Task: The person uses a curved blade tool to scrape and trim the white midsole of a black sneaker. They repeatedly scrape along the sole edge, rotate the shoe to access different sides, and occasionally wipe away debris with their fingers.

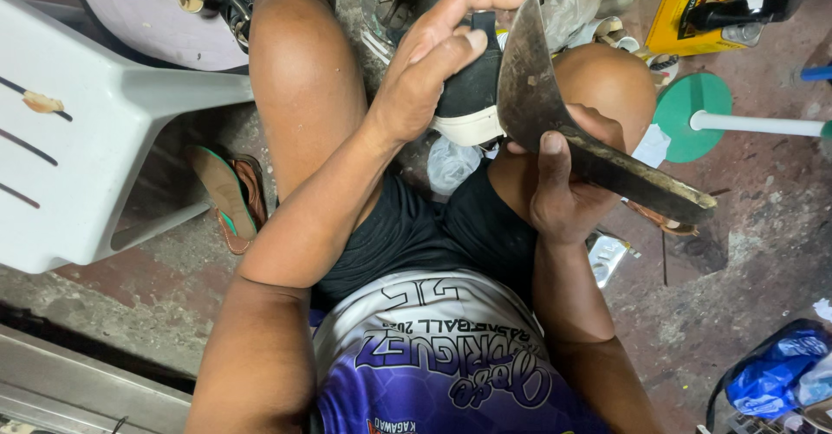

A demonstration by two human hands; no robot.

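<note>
The left hand (pixel 429 70) has its fingers clamped over a black shoe (pixel 468 96) with a white sole, held above the knees. Just right of the shoe, the right hand (pixel 559 196) grips a curved blade (pixel 529 79), long axis slanting up beside the sole

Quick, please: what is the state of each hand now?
Left hand: closed on the black shoe.
Right hand: closed on the knife handle.
</note>
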